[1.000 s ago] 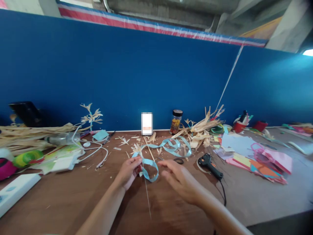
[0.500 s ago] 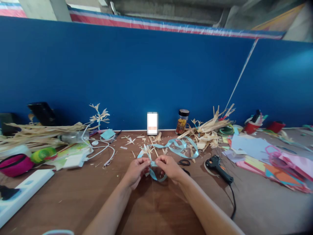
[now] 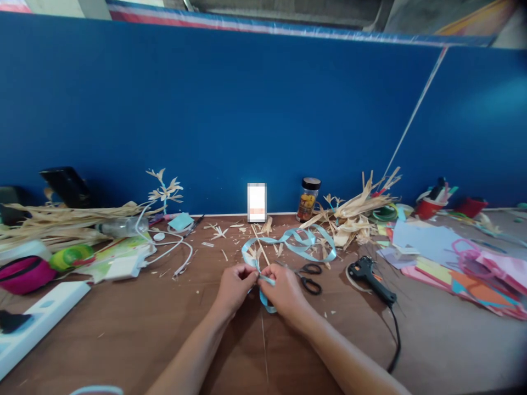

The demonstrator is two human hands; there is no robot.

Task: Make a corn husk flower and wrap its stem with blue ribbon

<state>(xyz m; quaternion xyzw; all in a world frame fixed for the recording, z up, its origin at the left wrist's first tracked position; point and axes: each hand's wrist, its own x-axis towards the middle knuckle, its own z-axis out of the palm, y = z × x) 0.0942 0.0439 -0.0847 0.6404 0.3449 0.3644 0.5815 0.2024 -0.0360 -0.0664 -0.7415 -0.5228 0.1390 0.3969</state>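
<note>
Close together above the middle of the table, both hands have their fingertips pinched. My left hand (image 3: 237, 288) grips the base of a small dried-husk flower (image 3: 252, 255), whose pale petals point away from me; its stem is mostly hidden. My right hand (image 3: 285, 289) pinches a light blue ribbon (image 3: 269, 280) right beside the left fingertips. One stretch of that ribbon hangs in a loop below the hands, and the rest curls across the table behind them. Black-handled scissors (image 3: 303, 281) lie just right of my right hand, their blades partly hidden.
A black glue gun (image 3: 374, 281) with its cord rests at the right, near coloured paper (image 3: 424, 241). Behind are a black-lidded jar (image 3: 308, 200) and dried husks (image 3: 356, 211). A husk-flower stem (image 3: 165, 193) stands back left; a white power strip (image 3: 53, 310) lies at left.
My hands have come closer together, and the right fingers have moved left with the ribbon. The flower sits lower between the hands. More of the scissors shows as the view has shifted slightly.
</note>
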